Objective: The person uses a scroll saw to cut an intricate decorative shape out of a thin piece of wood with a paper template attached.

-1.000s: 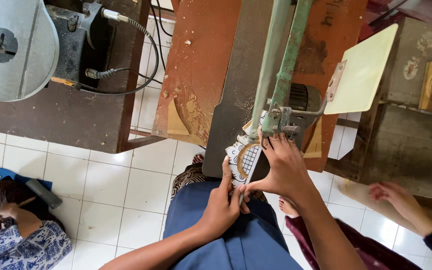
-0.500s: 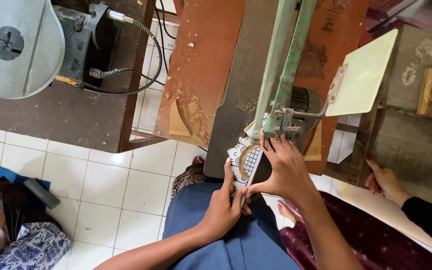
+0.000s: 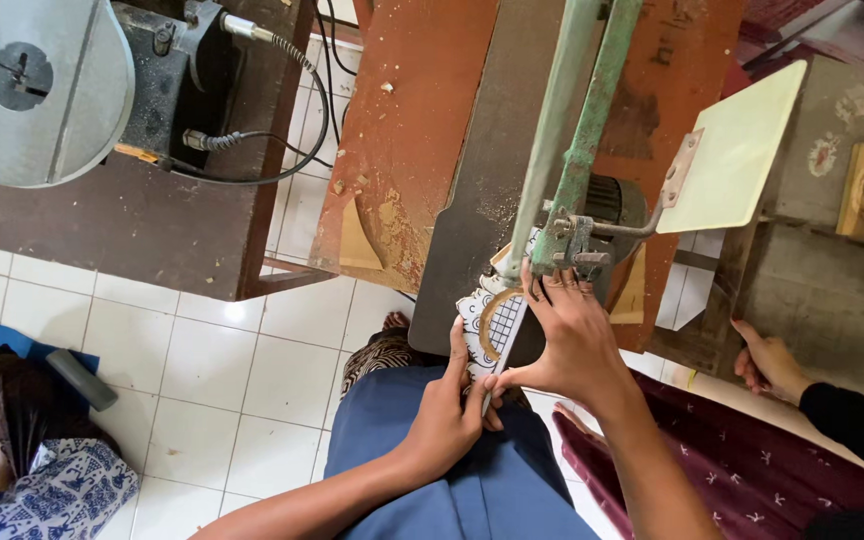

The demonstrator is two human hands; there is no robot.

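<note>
Since the frame half a second before, both hands had barely shifted on the workpiece, while the co-worker's hand (image 3: pixel 770 358) at 3 o'clock had slid a little lower along the edge of the grey bench (image 3: pixel 822 250). Left hand (image 3: pixel 449 415) was closed on the near end of the patterned panel (image 3: pixel 492 325), thumb up along its left edge, fingers curled beneath. Right hand (image 3: pixel 572 335) lay spread over the panel's right side, fingers (image 3: pixel 552 290) narrow and pressed flat beside the saw head, thumb meeting the left hand at 6 o'clock. Panel, white with dark scrollwork and a tan oval ring, sat on the dark saw table (image 3: pixel 482 210) just below the clamp (image 3: pixel 567 245) of the green saw arm (image 3: pixel 592 120), which ran off toward 12 o'clock. Blade itself too thin to make out. Pale yellow board (image 3: pixel 737 150) stood at 2 o'clock of the clamp. Round grey machine housing (image 3: pixel 37 85) occupied 10 o'clock. Seated person in blue print (image 3: pixel 47 490) was at 8 o'clock on the white tile floor (image 3: pixel 212 400).
</note>
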